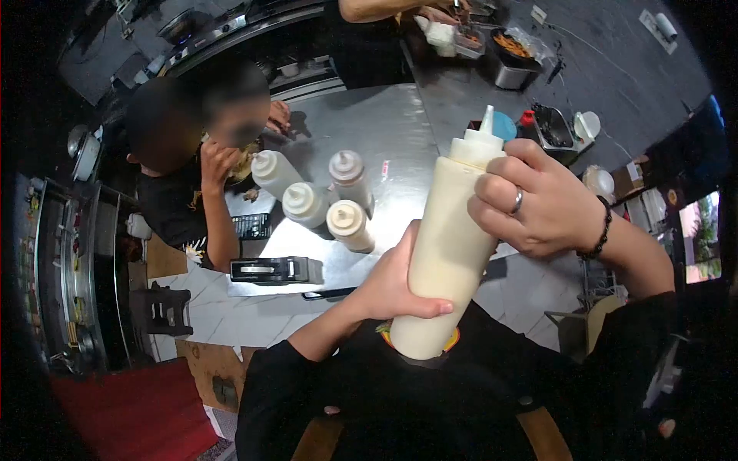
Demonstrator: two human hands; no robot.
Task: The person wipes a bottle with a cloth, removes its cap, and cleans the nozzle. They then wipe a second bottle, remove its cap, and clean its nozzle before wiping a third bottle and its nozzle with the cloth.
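Note:
A large squeeze bottle [448,238] full of a cream-coloured sauce is held tilted in front of my chest, its pointed nozzle up. My left hand [396,284] wraps round its lower body, thumb across the front. Higher up, my right hand [538,200] has its fingers curled against the bottle's shoulder, just below the white cap [475,148]. Beyond it on the steel table [384,104] stand several other squeeze bottles, among them a pale yellow one [350,226] and a whitish one [305,206].
A black tape dispenser-like object [277,270] lies at the table's near left edge. At the left a person [173,192] sits with a hand raised near a bowl. Another person's arm [384,8] works at the far counter, near a container of orange strips [513,58].

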